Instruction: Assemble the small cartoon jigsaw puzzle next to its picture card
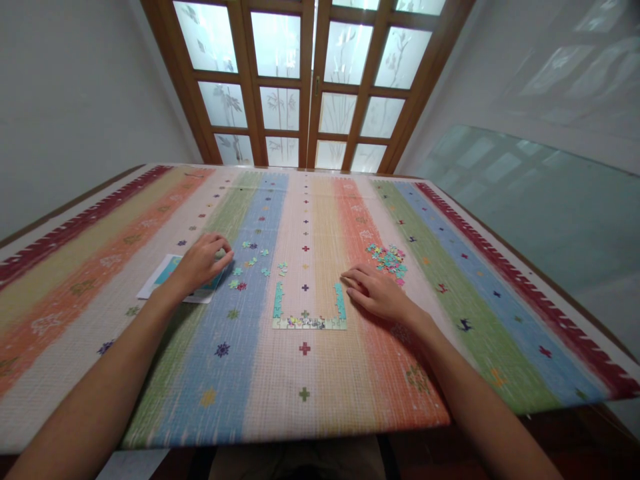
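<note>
1. We find a U-shaped jigsaw border of turquoise and pale interlocking pieces (310,324) lying flat on the multicoloured striped fabric tablecloth (280,407), between the two hands, its open side facing away from the person.
2. We note the left hand (207,259) over a rectangular white-edged turquoise card (169,268), fingers curled. We cannot tell whether they grip anything. Small scattered turquoise jigsaw pieces (237,271) lie just beyond its fingertips.
3. We note the right hand (374,290) beside the border's right column, fingers bent, thumb and forefinger close together. We cannot confirm a piece between them. A heap of mixed turquoise and pink jigsaw pieces (389,260) lies near its knuckles.
4. We judge the pieces light, thin and fairly stiff, best pinched by opposite edges. We consider the joined border weak at its seams; it should be handled flat, pressed from above or supported along its length.
</note>
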Action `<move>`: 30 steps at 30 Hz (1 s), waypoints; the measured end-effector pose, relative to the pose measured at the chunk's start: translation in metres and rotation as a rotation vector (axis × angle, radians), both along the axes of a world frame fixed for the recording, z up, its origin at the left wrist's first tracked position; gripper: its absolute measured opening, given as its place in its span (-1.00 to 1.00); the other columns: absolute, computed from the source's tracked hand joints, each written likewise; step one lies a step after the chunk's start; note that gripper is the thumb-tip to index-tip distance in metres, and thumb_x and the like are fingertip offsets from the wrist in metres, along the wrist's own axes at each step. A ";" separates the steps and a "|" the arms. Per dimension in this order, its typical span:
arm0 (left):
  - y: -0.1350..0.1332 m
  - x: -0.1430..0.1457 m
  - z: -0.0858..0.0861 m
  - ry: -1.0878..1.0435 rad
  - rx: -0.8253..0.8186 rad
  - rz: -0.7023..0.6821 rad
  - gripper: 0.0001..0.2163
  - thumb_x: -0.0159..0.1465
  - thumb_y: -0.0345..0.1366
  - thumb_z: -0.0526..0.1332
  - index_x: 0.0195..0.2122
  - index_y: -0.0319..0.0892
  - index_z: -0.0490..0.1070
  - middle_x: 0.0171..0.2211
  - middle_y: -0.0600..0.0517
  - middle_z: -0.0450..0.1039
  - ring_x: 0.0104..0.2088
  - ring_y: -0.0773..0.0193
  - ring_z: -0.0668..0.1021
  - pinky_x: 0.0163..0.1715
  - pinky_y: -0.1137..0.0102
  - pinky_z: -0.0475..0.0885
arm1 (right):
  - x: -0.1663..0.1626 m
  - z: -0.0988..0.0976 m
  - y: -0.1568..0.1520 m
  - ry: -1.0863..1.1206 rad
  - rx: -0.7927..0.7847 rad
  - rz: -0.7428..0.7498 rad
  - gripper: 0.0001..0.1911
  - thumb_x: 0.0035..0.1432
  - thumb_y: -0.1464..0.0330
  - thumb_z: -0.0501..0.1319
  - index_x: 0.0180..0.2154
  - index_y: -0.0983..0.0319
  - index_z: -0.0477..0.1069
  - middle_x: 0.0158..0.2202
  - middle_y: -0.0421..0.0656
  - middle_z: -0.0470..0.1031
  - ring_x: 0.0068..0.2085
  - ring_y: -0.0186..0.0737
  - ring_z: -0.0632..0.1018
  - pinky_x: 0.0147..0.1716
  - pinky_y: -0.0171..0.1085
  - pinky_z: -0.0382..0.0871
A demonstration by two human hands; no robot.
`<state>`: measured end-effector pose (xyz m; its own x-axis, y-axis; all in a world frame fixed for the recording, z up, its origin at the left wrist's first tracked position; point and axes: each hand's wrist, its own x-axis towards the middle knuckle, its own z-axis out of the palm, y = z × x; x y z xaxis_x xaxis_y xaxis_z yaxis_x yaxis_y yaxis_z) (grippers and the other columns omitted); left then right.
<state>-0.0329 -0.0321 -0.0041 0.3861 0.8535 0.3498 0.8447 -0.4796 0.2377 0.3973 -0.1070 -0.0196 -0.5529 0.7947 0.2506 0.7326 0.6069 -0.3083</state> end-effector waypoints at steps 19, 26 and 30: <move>0.012 0.022 -0.035 -0.068 -0.111 0.254 -0.50 0.34 -0.11 0.13 0.27 -0.18 0.31 0.13 -0.23 0.52 0.15 -0.18 0.46 0.13 -0.05 0.32 | 0.000 0.001 0.000 -0.016 0.007 -0.004 -0.75 0.32 0.38 0.11 -0.03 0.19 0.49 -0.08 0.01 0.54 -0.10 -0.02 0.53 -0.11 -0.09 0.41; 0.022 0.023 -0.034 -0.129 -0.078 0.202 -0.58 0.32 -0.15 0.19 0.18 -0.14 0.39 0.04 -0.18 0.60 0.10 -0.20 0.50 0.11 -0.11 0.31 | 0.000 -0.001 0.000 -0.007 0.012 -0.005 -0.74 0.32 0.37 0.11 -0.02 0.18 0.48 -0.06 0.01 0.54 -0.07 -0.01 0.54 -0.07 -0.07 0.42; 0.024 0.031 -0.029 -0.131 -0.069 0.193 -0.60 0.32 -0.16 0.20 0.15 -0.17 0.41 -0.01 -0.17 0.62 0.08 -0.19 0.51 0.11 -0.11 0.30 | -0.001 0.000 0.000 -0.004 0.009 -0.003 -0.74 0.32 0.37 0.11 -0.02 0.18 0.48 -0.08 0.01 0.54 -0.08 0.00 0.54 -0.07 -0.05 0.43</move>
<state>-0.0019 -0.0083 -0.0334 0.1685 0.9309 0.3242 0.8792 -0.2907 0.3775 0.3966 -0.1066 -0.0201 -0.5512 0.7942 0.2556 0.7357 0.6072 -0.3002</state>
